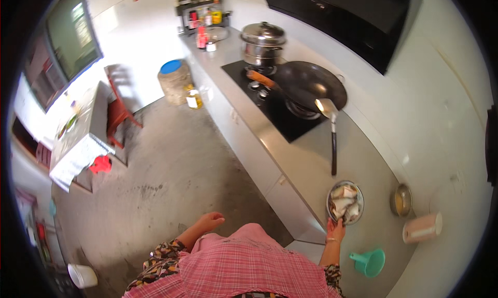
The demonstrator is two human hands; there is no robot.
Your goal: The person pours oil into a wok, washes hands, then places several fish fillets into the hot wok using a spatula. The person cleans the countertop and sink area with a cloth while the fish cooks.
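Observation:
My right hand [335, 231] grips the near rim of a metal bowl [328, 206] that holds several pale pieces, seemingly raw fish [344, 202], over the counter. My left hand [211, 221] hangs over the floor in front of my body with nothing in it, its fingers loosely curled. Beyond the bowl, a metal spatula [334, 142] with a dark handle leans with its blade at the rim of a black wok [307, 84]. The wok, with a wooden handle [260, 78], sits on the gas hob [268, 111].
A lidded steel pot [263, 45] stands on the far burner. On the counter [303, 158] at right are a small metal bowl [401, 200], a pink container [422, 228] and a green plastic ladle [369, 263]. Bottles [201, 37] stand at the far end; a covered table [83, 131] and red chair [118, 111] are left.

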